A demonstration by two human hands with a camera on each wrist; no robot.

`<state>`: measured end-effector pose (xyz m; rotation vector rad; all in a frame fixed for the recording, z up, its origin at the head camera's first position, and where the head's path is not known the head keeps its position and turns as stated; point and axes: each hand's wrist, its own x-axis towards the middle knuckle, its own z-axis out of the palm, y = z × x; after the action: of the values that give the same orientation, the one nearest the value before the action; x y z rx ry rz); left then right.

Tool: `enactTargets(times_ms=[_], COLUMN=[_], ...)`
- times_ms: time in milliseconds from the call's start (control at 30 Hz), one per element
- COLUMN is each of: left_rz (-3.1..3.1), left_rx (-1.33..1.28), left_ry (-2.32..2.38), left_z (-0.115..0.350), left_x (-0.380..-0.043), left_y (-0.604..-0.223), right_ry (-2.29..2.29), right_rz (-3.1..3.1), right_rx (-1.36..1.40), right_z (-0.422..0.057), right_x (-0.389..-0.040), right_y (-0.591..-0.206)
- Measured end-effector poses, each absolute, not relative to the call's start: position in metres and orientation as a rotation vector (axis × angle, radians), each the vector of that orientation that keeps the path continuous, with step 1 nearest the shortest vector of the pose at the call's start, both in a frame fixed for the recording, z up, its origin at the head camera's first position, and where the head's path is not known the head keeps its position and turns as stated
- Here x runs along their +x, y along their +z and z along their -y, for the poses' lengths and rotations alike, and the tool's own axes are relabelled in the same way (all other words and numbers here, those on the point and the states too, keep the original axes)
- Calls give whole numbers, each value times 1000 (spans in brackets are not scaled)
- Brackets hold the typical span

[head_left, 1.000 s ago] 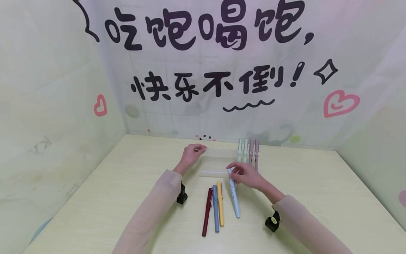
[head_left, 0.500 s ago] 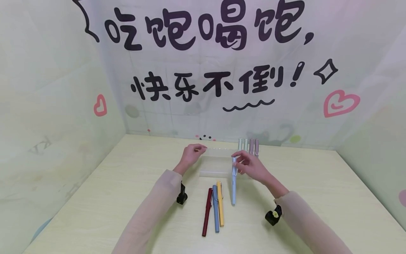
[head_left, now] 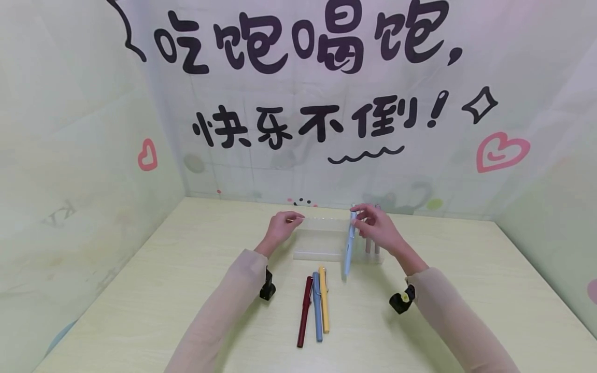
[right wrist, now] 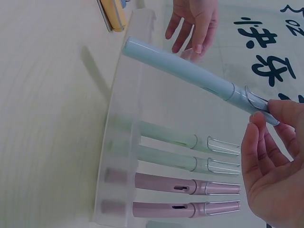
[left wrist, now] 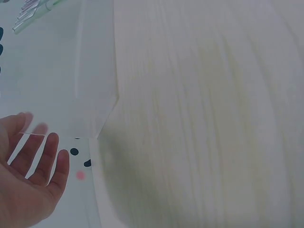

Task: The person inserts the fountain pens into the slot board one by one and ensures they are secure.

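Note:
A light blue pen [head_left: 349, 251] slants down from my right hand [head_left: 380, 228], which pinches it by the cap end between thumb and fingertips. In the right wrist view the barrel passes over the ledge of a clear pen stand [right wrist: 126, 85]. Two pale green pens [right wrist: 166, 134] and two mauve pens [right wrist: 164, 183] stand side by side in that rack, caps up; my right hand partly covers them in the head view. At the stand's upper left corner, my left hand [head_left: 282, 226] grips the panel's edge with thumb and fingers.
In front of the stand lie a dark red pen [head_left: 304, 313], a blue pen [head_left: 317, 308] and a yellow pen [head_left: 324, 300], close together on the pale wooden table [head_left: 210, 228]. A printed cloth backdrop [head_left: 280, 176] rises behind the table.
My right hand has carried the light blue pen up and away from me, from beside the loose pens to over the stand. My left hand has stayed at the stand's edge.

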<state>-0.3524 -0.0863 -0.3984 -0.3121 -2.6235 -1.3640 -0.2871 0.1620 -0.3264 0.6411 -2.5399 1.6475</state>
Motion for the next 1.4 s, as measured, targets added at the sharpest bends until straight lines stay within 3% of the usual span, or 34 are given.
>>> enactTargets(times_ms=[267,667,1000,1400], left_rz=[2623,2606,2612,2627], left_rx=[-325,-347,-327,-307], left_ry=[-1366,-1378,-1385,-1381], left_z=[87,87,86,86], left_x=[-352,-352,-350,-349], left_y=[-398,-398,-395,-396], right_ry=[1644,1691,1574,1503], right_rz=[2483,2392,2334,2370], right_rx=[603,492,474,540], right_z=[-171,-163,-166,-163], right_x=[-317,-308,-329,-330], right_y=[-335,-315,-342,-355])
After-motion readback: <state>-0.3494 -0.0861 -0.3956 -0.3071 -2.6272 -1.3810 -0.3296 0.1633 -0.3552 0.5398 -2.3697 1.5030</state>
